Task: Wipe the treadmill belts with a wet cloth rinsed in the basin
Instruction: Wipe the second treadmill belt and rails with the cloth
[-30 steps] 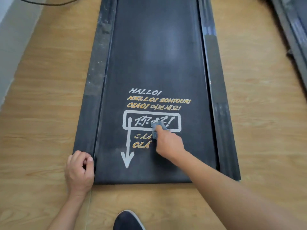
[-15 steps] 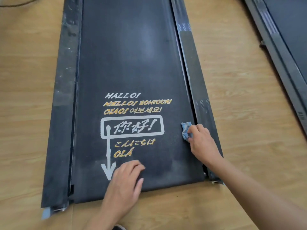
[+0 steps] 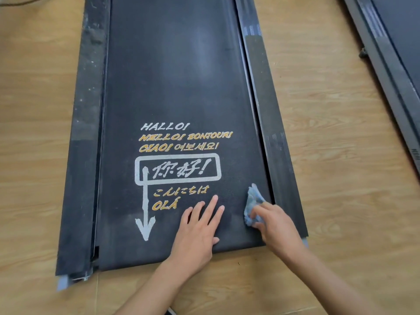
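Right hand, cloth, belt

An indoor exercise room or gym, it seems: a treadmill and a second treadmill lie side by side on a wood-pattern floor.

The treadmill belt in front of you is matte black and lies flat, running away from you between two dark side rails. Near your end it carries printed greetings in white and orange and a white arrow that points toward you. Your cloth is a small, crumpled, pale blue rag. It sits on the belt well to the right of the arrow, close to the belt's right edge, held in your right hand. A second treadmill belt, also black, shows far to the right of the arrow and is cut off by the frame.
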Available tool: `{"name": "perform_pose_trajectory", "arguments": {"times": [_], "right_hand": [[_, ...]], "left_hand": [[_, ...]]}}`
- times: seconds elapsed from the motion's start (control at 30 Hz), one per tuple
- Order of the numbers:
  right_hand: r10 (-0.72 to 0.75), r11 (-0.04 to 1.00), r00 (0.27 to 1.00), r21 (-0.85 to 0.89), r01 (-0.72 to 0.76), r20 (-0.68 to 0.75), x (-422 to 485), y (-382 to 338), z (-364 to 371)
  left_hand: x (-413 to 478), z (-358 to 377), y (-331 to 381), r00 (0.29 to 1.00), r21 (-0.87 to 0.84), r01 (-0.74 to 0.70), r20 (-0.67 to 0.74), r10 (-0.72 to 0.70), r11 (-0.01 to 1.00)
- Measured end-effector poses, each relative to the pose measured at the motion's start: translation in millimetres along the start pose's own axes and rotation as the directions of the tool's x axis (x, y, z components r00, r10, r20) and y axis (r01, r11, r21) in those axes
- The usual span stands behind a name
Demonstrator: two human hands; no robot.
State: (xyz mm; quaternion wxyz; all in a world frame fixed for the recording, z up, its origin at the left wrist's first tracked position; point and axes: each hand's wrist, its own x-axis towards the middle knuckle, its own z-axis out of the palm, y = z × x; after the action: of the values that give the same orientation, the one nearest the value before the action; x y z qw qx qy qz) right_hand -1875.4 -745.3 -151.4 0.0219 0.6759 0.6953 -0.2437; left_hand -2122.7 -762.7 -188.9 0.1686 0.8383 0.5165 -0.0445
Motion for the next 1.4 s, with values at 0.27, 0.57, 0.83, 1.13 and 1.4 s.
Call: {"name": "perform_pose_trajectory", "arguments": {"times": [0.27,0.57,0.83,1.13,1.4], "right_hand": [[0.003,0.999,1.000,0.032,-0.003,-0.002,-15.3,2.9,11.3],[0.004,0.997,0.999,0.077,0.001,-0.053,53.0,-4.2,-18.3],[-0.044,0.991,0.994,0.124,0.056,-0.096,56.7,2.0,-25.0],[-0.005,0.998,1.000,0.056,0.006,-0.020,-10.2,3.5,1.0],[-0.145,0.989,0.989,0.019,0.145,0.011,-20.4,-15.6,17.5]], "left_hand": [[2.4,1.9,1.3,0.998,-0.005,-0.002,-0.061,0.002,1.000],[-0.6,9.6,2.0,0.999,-0.017,0.024,-0.032,-0.025,1.000],[-0.8,7.1,3.9,0.999,-0.022,0.034,-0.031,-0.035,0.999],[-0.7,7.2,3.6,0.999,-0.029,0.044,-0.003,-0.044,0.999],[2.8,7.3,4.5,0.999,-0.050,0.053,-0.003,-0.053,0.997]]}}
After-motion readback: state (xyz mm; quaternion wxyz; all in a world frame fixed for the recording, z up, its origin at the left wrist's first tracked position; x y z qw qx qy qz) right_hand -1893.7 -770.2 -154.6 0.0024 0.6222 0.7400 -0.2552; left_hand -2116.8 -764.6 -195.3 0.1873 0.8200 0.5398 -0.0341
